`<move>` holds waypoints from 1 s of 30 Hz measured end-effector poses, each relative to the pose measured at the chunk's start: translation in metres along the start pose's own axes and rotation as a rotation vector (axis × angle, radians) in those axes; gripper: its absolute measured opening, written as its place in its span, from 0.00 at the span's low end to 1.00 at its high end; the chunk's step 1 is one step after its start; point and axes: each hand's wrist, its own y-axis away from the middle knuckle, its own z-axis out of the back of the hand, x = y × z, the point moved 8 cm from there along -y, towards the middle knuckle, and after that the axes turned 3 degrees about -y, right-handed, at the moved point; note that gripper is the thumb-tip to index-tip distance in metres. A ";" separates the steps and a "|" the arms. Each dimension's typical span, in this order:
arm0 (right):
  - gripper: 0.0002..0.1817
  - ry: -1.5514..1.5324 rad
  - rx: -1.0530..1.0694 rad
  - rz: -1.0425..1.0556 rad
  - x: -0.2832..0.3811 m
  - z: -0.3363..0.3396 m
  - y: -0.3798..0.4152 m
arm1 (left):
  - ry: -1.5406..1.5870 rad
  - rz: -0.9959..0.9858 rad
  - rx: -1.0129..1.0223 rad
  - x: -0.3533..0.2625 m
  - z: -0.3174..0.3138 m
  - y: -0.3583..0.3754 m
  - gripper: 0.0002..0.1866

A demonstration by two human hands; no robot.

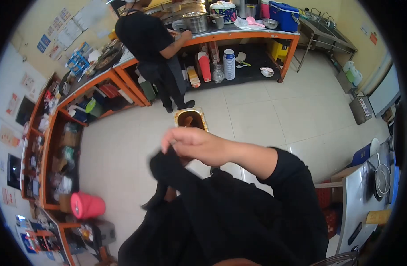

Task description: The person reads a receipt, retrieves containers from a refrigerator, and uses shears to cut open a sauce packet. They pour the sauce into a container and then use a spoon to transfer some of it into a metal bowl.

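Right hand (192,144) is raised in front of the person's chest, fingers curled shut and pinching the bunched end of the black cloth sleeve (170,170) that covers the other arm. Left hand (169,193) is mostly inside that sleeve, only a small strip of skin shows at the opening, so whether it is open or closed cannot be told. Sleeve cuff sits crumpled near the wrist, fabric folded and dark, blurred at the left edge.

Progress, judged from this: the sleeve adjustment looks midway, cuff gripped but not settled either up the arm or down over the hand, direction of pull not clear. The right arm's own black sleeve (292,186) is pushed back, forearm bare.

Below the hands on the pale tiled floor (274,115) stands a rectangular metal pan with brown contents (190,119), untouched, well apart from both hands. A person in black clothes (152,42) works at the far orange-framed counter (243,35), near its left corner, beside a steel pot (195,21). Blue cooler box (284,14) sits at that counter's right end. Pink plastic bucket (87,205) lies on its side by the left shelving, lower corner
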 end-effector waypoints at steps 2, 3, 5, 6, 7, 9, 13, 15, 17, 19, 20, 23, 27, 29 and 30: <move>0.11 -0.033 0.017 0.083 0.059 0.002 -0.028 | 0.014 0.038 0.044 -0.004 -0.013 -0.058 0.11; 0.13 -0.068 -0.069 0.043 0.083 0.003 -0.038 | 0.014 0.062 0.057 -0.006 -0.019 -0.087 0.11; 0.12 0.071 0.323 0.923 0.117 -0.037 -0.050 | -0.001 0.117 0.056 -0.011 -0.030 -0.149 0.09; 0.11 0.147 0.479 0.810 0.123 -0.031 -0.053 | -0.014 0.108 0.082 -0.014 -0.036 -0.179 0.09; 0.11 0.215 0.628 0.691 0.129 -0.019 -0.048 | -0.024 0.106 0.106 -0.016 -0.042 -0.206 0.09; 0.12 0.260 0.543 0.552 0.139 0.049 -0.050 | 0.002 0.098 0.145 -0.018 -0.056 -0.254 0.08; 0.16 0.504 0.052 0.110 0.117 0.263 -0.010 | 0.070 0.064 0.148 -0.043 -0.081 -0.337 0.06; 0.17 0.448 -0.043 -0.150 0.079 0.349 0.024 | 0.059 0.059 0.104 -0.042 -0.078 -0.376 0.04; 0.18 0.450 -0.115 -0.281 0.037 0.410 0.041 | 0.049 0.032 0.073 -0.040 -0.077 -0.408 0.04; 0.19 0.491 -0.164 -0.409 0.016 0.459 0.052 | 0.066 0.008 0.019 -0.043 -0.083 -0.442 0.03; 0.19 0.407 -0.153 -0.380 0.015 0.480 0.050 | 0.074 0.010 -0.031 -0.048 -0.088 -0.457 0.03; 0.19 0.144 -0.166 -0.310 0.031 0.537 0.038 | 0.060 -0.008 -0.123 -0.058 -0.095 -0.491 0.04; 0.20 0.395 -0.299 -0.127 0.137 0.619 0.037 | 0.029 -0.052 -0.163 -0.045 -0.082 -0.530 0.05; 0.24 0.879 -0.413 0.009 0.238 0.628 0.044 | 0.011 -0.078 -0.234 -0.044 -0.073 -0.552 0.04; 0.23 0.768 -0.564 0.182 0.265 0.634 0.071 | 0.043 -0.070 -0.233 -0.043 -0.070 -0.565 0.04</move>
